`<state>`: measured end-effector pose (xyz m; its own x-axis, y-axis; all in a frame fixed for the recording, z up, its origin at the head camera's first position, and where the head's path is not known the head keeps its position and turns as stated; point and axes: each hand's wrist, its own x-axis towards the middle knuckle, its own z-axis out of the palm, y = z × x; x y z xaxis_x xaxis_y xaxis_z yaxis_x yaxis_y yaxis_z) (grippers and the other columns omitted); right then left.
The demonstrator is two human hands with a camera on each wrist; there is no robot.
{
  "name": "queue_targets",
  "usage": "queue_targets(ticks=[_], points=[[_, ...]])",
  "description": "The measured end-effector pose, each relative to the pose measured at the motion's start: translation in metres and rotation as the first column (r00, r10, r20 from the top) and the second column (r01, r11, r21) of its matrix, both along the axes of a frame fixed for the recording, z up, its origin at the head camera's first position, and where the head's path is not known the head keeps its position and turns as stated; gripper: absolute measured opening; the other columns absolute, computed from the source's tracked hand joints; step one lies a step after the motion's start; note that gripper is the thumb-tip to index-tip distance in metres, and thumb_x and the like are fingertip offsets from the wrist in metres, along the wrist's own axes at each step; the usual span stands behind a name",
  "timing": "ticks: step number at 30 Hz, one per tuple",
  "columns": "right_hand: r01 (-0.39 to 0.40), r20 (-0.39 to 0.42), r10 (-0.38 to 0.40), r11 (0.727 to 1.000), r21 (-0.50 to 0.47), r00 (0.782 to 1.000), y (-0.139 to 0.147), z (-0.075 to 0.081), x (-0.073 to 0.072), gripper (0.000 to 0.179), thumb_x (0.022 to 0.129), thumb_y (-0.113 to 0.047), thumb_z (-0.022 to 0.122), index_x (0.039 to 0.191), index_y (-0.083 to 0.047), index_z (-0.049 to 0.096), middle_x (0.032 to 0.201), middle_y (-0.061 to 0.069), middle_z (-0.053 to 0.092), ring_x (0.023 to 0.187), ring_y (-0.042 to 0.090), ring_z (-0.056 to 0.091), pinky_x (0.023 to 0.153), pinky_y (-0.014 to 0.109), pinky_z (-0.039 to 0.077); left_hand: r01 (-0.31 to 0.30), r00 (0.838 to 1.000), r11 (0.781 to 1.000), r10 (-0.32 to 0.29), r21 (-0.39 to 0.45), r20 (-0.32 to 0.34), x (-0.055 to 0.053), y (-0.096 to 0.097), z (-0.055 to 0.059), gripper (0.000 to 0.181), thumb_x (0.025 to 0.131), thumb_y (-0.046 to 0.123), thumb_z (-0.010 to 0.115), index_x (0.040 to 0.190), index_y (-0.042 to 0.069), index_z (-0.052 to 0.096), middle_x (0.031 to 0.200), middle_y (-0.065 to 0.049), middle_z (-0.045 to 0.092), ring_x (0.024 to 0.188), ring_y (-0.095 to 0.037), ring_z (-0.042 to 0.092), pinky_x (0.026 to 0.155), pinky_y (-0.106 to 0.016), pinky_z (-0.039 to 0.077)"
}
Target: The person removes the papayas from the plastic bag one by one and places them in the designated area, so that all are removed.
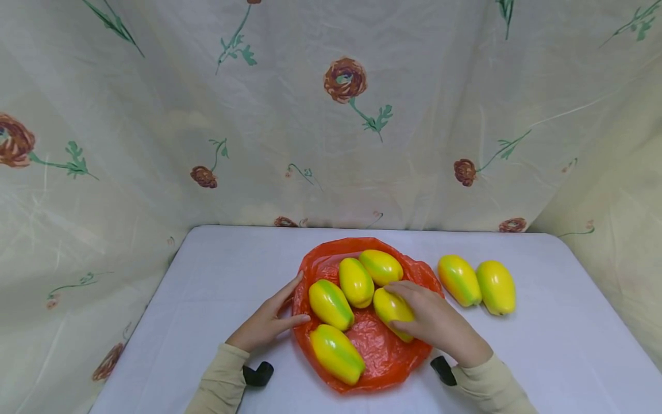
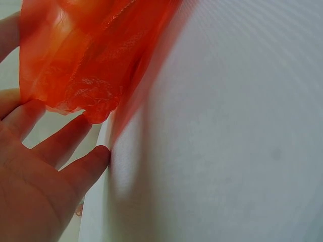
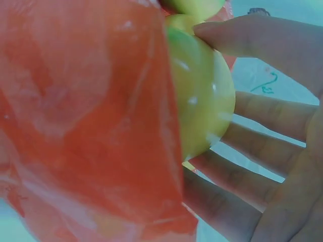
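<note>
A red plastic bag [image 1: 380, 351] lies spread with its mouth up, several yellow-green papayas [image 1: 331, 305] inside it. At its right side my right hand [image 1: 438, 322] grips one papaya [image 1: 390, 307] within the mouth, thumb on the near side and fingers over the far side. The right wrist view shows this papaya [image 3: 207, 101] partly hidden behind the bag wall [image 3: 91, 126]. My left hand [image 1: 266, 322] touches the bag's left rim, thumb and forefinger spread apart. In the left wrist view its fingers [image 2: 65, 141] lie fairly straight against the red film.
Two more papayas [image 1: 478, 284] lie side by side on the white tabletop [image 1: 548, 345], right of the bag. A flower-patterned curtain [image 1: 414, 115] hangs behind the table and along both sides. Black straps [image 1: 258, 375] sit at both wrists.
</note>
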<state>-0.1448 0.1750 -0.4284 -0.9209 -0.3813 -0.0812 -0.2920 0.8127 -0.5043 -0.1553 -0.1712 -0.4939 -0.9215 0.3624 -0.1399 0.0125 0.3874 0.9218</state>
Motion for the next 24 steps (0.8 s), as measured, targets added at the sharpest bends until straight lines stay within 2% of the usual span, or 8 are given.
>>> queue_targets(ticks=[7, 16, 24], points=[[-0.007, -0.014, 0.007, 1.0, 0.0, 1.0, 0.005, 0.002, 0.0, 0.063, 0.088, -0.032, 0.083, 0.145, -0.018, 0.06, 0.148, 0.005, 0.061, 0.138, 0.032, 0.055, 0.111, 0.057, 0.051, -0.001, 1.0, 1.0, 0.001, -0.004, 0.008, 0.0, 0.0, -0.001, 0.086, 0.094, 0.039, 0.076, 0.161, 0.049, 0.024, 0.171, 0.013, 0.026, 0.161, -0.023, 0.022, 0.127, -0.057, 0.027], [-0.036, 0.007, 0.037, 0.996, -0.076, 0.999, 0.017, 0.004, 0.001, 0.064, 0.089, -0.034, 0.082, 0.146, -0.021, 0.058, 0.151, 0.005, 0.058, 0.139, 0.033, 0.053, 0.11, 0.058, 0.051, -0.006, 1.0, 1.0, 0.007, -0.011, 0.009, -0.001, -0.001, -0.003, 0.086, 0.093, 0.039, 0.076, 0.16, 0.051, 0.024, 0.171, 0.014, 0.027, 0.161, -0.022, 0.023, 0.127, -0.056, 0.027], [-0.084, -0.084, 0.072, 0.983, -0.16, 0.994, 0.027, 0.003, 0.002, 0.064, 0.088, -0.028, 0.083, 0.147, -0.02, 0.058, 0.151, 0.004, 0.059, 0.139, 0.034, 0.054, 0.11, 0.059, 0.05, -0.007, 1.0, 1.0, 0.007, -0.013, 0.002, -0.002, -0.001, -0.004, 0.085, 0.093, 0.04, 0.076, 0.16, 0.051, 0.025, 0.171, 0.015, 0.026, 0.161, -0.022, 0.023, 0.128, -0.056, 0.027]])
